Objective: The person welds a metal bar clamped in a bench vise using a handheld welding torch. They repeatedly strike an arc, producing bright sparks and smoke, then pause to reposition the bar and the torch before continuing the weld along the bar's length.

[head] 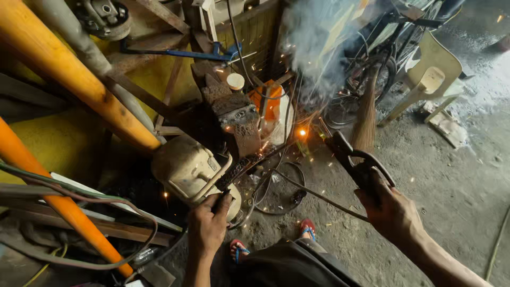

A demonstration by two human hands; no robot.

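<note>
My right hand grips a dark welding electrode holder, whose rod reaches to a bright glowing spot throwing sparks. My left hand is closed on the near end of a long dark metal bar that runs up toward the glowing spot. The bar lies beside a rusty bench vise. Grey smoke rises above the spark point. My feet in red and blue sandals show below on the concrete floor.
A cream-coloured tank-like casing sits left of my left hand. Orange poles cross the left side over yellow surfaces. A blue clamp, a straw broom, a pale plastic chair, a bicycle wheel and loose cables surround the spot.
</note>
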